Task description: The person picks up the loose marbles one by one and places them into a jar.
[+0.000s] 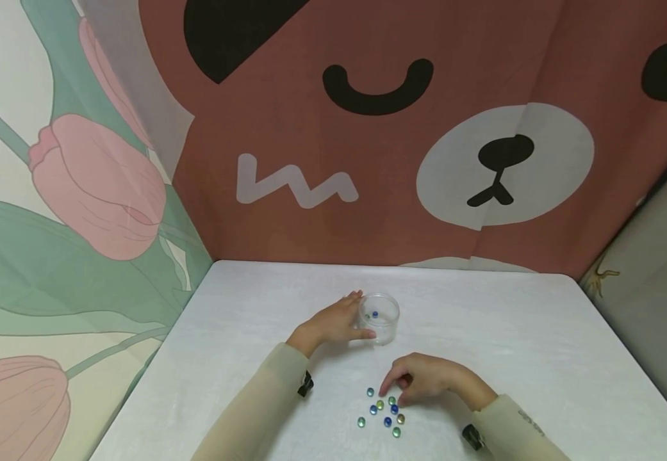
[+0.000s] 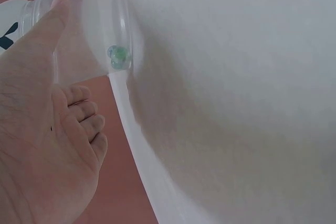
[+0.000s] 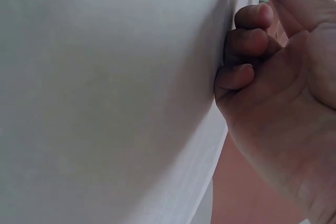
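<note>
A clear plastic jar [image 1: 387, 330] stands on the table with a few glass marbles [image 2: 119, 56] at its bottom. My left hand [image 1: 339, 320] holds it from the left side, thumb along the near wall and fingers behind. In the left wrist view the thumb lies on the jar's wall. Nearer to me, my right hand [image 1: 425, 378] is low over a loose group of green, blue and yellowish marbles [image 1: 387, 422]. Its index finger and thumb point down, spread apart around a green marble [image 1: 392, 401]. The other fingers are curled in, as the right wrist view shows; the fingertips there are partly cut off.
The white table [image 1: 264, 301] runs back to a brown curtain [image 1: 287, 237] with a bear face. A floral curtain [image 1: 102, 186] hangs along the left, and a pale one [image 1: 656, 275] on the right. Both wrists carry small black devices [image 1: 306, 384].
</note>
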Motion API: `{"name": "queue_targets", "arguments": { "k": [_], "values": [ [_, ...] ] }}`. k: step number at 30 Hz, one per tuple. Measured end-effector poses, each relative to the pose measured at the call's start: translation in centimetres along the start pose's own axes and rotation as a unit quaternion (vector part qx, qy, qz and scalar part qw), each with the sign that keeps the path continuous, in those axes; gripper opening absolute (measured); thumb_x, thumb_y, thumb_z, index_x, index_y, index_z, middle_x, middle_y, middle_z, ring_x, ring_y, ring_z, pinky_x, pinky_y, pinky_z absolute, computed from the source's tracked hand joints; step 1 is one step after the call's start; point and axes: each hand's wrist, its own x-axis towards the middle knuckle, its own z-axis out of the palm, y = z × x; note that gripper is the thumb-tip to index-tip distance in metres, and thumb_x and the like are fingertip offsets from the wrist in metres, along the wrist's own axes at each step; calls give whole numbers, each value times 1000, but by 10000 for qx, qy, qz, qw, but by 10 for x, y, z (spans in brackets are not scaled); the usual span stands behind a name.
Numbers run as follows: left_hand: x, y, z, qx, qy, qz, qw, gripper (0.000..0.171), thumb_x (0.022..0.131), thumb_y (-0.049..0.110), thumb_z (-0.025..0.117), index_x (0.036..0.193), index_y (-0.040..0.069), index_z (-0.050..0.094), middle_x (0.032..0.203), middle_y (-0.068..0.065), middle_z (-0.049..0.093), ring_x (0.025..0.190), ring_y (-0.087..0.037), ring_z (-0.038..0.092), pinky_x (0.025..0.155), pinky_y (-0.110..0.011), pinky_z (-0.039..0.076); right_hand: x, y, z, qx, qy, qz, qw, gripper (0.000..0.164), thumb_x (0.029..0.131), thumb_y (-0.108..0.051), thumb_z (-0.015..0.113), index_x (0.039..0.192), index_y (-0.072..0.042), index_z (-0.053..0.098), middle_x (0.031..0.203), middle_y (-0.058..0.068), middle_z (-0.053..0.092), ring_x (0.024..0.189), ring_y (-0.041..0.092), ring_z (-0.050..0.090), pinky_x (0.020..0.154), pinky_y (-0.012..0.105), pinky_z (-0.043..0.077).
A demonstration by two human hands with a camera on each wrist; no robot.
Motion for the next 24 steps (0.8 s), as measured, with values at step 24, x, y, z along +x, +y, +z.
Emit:
{"name": "queue_targets", "arguments": {
  "k": [24],
  "values": [
    [0, 0, 1, 25, -1, -3, 10000, 103, 89, 72, 59, 162, 9, 22, 169, -10, 17, 156, -24, 15, 126, -41, 20, -2, 4, 4, 222, 249, -85, 9994, 15, 84, -16, 82, 97, -24, 80, 74, -15, 53, 69, -2, 47, 65, 18, 43]
  ]
}}
